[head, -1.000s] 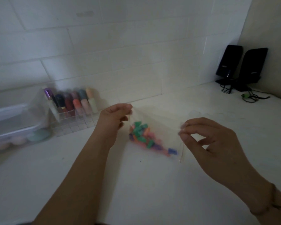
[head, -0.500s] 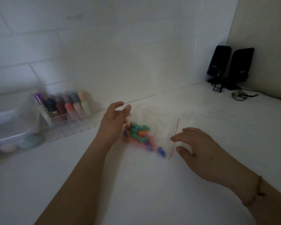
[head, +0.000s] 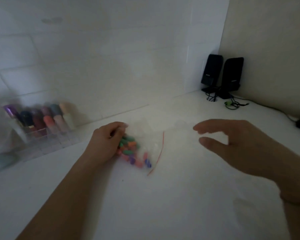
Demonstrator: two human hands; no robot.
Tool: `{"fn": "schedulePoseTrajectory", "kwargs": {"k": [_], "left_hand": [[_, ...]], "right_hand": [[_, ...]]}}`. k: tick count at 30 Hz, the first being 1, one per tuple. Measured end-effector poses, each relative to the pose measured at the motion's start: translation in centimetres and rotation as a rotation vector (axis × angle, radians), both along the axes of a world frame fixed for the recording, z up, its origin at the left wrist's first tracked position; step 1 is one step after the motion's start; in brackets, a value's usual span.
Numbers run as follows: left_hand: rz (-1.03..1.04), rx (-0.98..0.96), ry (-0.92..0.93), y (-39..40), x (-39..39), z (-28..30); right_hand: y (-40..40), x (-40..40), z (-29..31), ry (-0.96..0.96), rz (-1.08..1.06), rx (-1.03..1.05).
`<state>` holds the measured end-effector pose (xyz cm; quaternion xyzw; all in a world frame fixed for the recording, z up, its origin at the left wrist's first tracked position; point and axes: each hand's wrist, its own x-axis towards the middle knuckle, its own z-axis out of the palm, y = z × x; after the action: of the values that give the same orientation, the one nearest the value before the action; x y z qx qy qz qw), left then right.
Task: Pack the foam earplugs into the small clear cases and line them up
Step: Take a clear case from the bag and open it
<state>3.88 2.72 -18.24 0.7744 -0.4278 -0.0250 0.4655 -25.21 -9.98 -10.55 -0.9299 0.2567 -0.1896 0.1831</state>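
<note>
No earplugs [head: 133, 151] are packed yet; the bag [head: 145, 135] is gripped, it seems, by the left hand [head: 106, 144]; the right hand [head: 241, 149] is loose.

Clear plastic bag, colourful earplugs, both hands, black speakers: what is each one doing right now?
Clear plastic zip bag: lying flat on the white counter.
Colourful foam earplugs: heaped inside the bag.
Left hand: fingers curled on the bag's left end.
Right hand: open, apart from the bag.
Two black speakers: upright in the corner.
</note>
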Motion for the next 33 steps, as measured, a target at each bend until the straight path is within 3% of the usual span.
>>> {"fn": "schedulePoseTrajectory", "kwargs": {"k": [4,10,15,21,23,27,33], "left_hand": [[-0.010,0.053,-0.016,0.8,1.5,0.0],[0.025,0.106,-0.082,0.0,-0.1,-0.2],[-0.023,-0.004,0.133,0.0,-1.6,0.2],[-0.043,-0.051,0.208,0.1,-2.0,0.2],[-0.057,-0.037,0.161,0.2,-1.3,-0.3],[-0.105,0.044,-0.192,0.1,-0.6,-0.5],[-0.160,0.078,-0.272,0.1,-1.1,-0.6]], "right_hand": [[1.3,-1.6,-1.9,0.365,0.029,-0.204],[3.1,-5.6,-7.8,0.597,0.100,-0.389],[2.8,-5.4,-8.4,0.562,0.158,-0.353],[0.3,-1.1,-7.6,0.456,0.201,-0.276],[-0.3,0.7,-7.1,0.476,0.161,-0.286],[-2.1,4.9,-7.1,0.483,0.006,-0.247],[-4.2,10.0,-8.6,0.507,-0.099,-0.236]]}}
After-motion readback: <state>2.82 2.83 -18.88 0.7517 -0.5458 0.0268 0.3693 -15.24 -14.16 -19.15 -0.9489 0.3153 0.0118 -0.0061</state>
